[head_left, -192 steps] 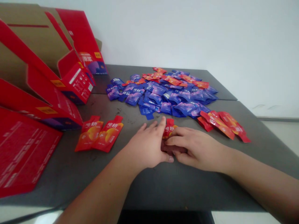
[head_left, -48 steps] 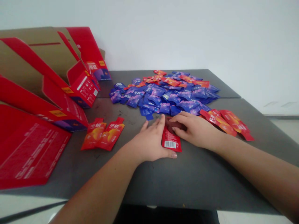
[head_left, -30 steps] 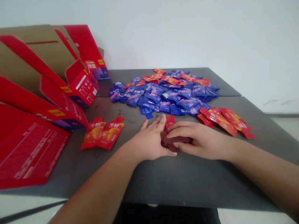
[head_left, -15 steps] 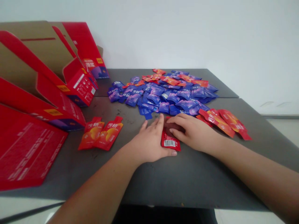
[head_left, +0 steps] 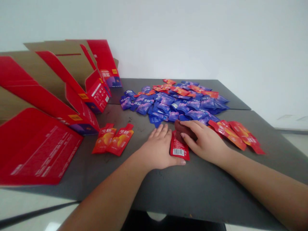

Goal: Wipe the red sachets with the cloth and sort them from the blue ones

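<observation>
A red pouch [head_left: 179, 149] lies barcode side up on the grey table [head_left: 192, 192]. Flat beside its left edge, my left hand [head_left: 157, 149] has its fingers stretched out, the thumb by the pouch's lower end. My right hand [head_left: 207, 139] is closed on a dark brown cloth [head_left: 184, 131], which rests over the pouch's upper part and hides it. Two orange-red pouches [head_left: 120, 141] lie face up to the left. Several more red pouches [head_left: 243, 133] lie to the right of my right hand, one partly hidden by it.
A heap of purple pouches [head_left: 166, 106] with some orange ones [head_left: 180, 91] on it covers the table's far middle. Open red cardboard boxes [head_left: 96, 93] stand in a row along the left side. A white wall [head_left: 192, 38] rises behind the table.
The view has shifted, so everything sits lower and further right. My right hand has moved the cloth up over the pouch, and more cloth shows. My left fingers lie flatter.
</observation>
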`<state>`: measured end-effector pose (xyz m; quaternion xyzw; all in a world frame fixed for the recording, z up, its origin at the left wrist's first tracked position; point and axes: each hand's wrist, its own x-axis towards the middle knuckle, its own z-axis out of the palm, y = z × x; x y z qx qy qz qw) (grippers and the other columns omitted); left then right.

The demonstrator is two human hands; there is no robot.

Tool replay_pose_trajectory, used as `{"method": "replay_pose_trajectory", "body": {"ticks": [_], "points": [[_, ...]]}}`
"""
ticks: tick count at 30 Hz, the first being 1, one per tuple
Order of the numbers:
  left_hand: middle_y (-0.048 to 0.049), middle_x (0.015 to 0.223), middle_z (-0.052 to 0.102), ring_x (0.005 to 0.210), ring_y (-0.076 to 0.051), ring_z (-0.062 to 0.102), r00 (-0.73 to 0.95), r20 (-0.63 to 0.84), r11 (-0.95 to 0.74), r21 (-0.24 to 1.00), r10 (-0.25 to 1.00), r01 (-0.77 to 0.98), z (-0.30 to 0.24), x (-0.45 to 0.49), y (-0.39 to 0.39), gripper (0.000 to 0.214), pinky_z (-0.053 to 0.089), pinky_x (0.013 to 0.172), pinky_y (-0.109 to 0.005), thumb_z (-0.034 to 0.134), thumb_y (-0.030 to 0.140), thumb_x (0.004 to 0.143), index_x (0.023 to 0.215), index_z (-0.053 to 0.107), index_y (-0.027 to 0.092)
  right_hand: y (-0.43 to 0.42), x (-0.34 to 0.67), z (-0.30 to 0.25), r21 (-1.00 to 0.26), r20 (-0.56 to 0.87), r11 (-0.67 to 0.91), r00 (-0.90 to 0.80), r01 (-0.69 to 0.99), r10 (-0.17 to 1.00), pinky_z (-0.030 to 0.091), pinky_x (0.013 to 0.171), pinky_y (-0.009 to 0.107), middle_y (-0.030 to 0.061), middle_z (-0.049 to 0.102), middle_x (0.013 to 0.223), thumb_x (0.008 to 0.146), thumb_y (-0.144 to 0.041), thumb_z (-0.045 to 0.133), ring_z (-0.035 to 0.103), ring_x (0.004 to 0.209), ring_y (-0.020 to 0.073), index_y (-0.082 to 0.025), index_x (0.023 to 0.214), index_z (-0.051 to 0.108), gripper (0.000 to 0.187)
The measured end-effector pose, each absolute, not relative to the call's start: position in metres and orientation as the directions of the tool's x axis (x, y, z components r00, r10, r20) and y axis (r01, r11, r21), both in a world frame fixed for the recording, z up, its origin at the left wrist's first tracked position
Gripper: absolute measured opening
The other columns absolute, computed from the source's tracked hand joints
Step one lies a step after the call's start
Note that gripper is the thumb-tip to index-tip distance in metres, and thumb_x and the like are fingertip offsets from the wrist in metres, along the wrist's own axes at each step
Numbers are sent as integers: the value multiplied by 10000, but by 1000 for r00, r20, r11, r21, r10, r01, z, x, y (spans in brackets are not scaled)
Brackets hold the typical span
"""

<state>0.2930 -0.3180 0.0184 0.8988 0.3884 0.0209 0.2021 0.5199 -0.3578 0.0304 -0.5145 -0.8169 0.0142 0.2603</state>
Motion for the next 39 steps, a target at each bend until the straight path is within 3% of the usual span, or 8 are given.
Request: {"method": "replay_pose_trajectory", "body": {"ticks": [3, 7, 13, 18, 25, 28, 31, 39], "points": [[-191, 1789, 108, 1656, -413, 23, 700, -103, -621, 386, 706, 683, 18, 292, -318, 1290, 133, 1332, -579, 657, 911, 744, 1711, 210, 183, -367, 524, 41, -381, 411, 612, -466, 693, 784, 569, 1006, 404, 111, 678, 1332, 1046, -258, 583, 668, 1203, 250, -250, 1408, 575, 363], [-199, 1785, 89, 1657, -403, 4, 713, -126, -628, 386, 690, 676, 16, 291, -318, 1283, 94, 1338, -570, 610, 913, 771, 1711, 216, 136, -377, 523, 57, -440, 188, 693, -696, 571, 693, 509, 1094, 401, 74, 633, 1417, 1026, -283, 636, 606, 1299, 241, -307, 1398, 604, 374], [-199, 1779, 74, 1661, -385, 57, 694, -128, -615, 370, 709, 697, 18, 292, -319, 1301, 112, 1343, -544, 603, 910, 777, 1704, 219, 81, -368, 515, 55, -433, 86, 631, -667, 644, 740, 501, 1031, 440, 85, 633, 1329, 980, -264, 658, 600, 1224, 264, -293, 1296, 645, 318], [-197, 1778, 122, 1659, -375, 107, 682, -123, -599, 384, 721, 703, 18, 292, -320, 1309, 132, 1345, -528, 633, 912, 755, 1697, 249, 87, -358, 515, 47, -412, 104, 601, -620, 685, 777, 525, 1008, 413, 77, 642, 1299, 972, -248, 657, 627, 1179, 248, -290, 1272, 661, 303], [-212, 1778, 108, 1657, -392, 97, 678, -126, -600, 369, 724, 710, 19, 294, -321, 1356, 121, 1345, -533, 623, 929, 746, 1705, 193, 71, -340, 520, 36, -242, 146, 490, -468, 837, 872, 580, 950, 458, 104, 672, 1225, 1004, -285, 593, 691, 1049, 266, -252, 1298, 661, 304], [-212, 1777, 101, 1660, -383, 75, 680, -139, -590, 392, 720, 706, 23, 294, -322, 1279, 101, 1347, -530, 454, 957, 833, 1700, 201, 51, -336, 522, 31, -200, 189, 476, -443, 857, 877, 596, 923, 457, 109, 678, 1212, 1021, -306, 567, 705, 1020, 267, -247, 1312, 663, 312], [-208, 1773, 132, 1664, -346, 88, 669, -137, -576, 403, 730, 711, 24, 295, -323, 1060, 92, 1349, -516, 249, 837, 990, 1689, 245, 40, -337, 523, 28, -207, 240, 463, -414, 862, 878, 599, 959, 458, 113, 682, 1256, 1024, -319, 572, 714, 1065, 273, -243, 1321, 661, 319], [-158, 1768, 206, 1648, -340, 198, 620, -85, -560, 348, 780, 752, 20, 299, -324, 1137, 164, 1350, -529, 514, 818, 915, 1697, 215, 49, -351, 525, 39, -306, 347, 562, -459, 769, 818, 590, 1016, 452, 116, 687, 1329, 980, -246, 630, 690, 1190, 282, -250, 1383, 608, 403]]}}
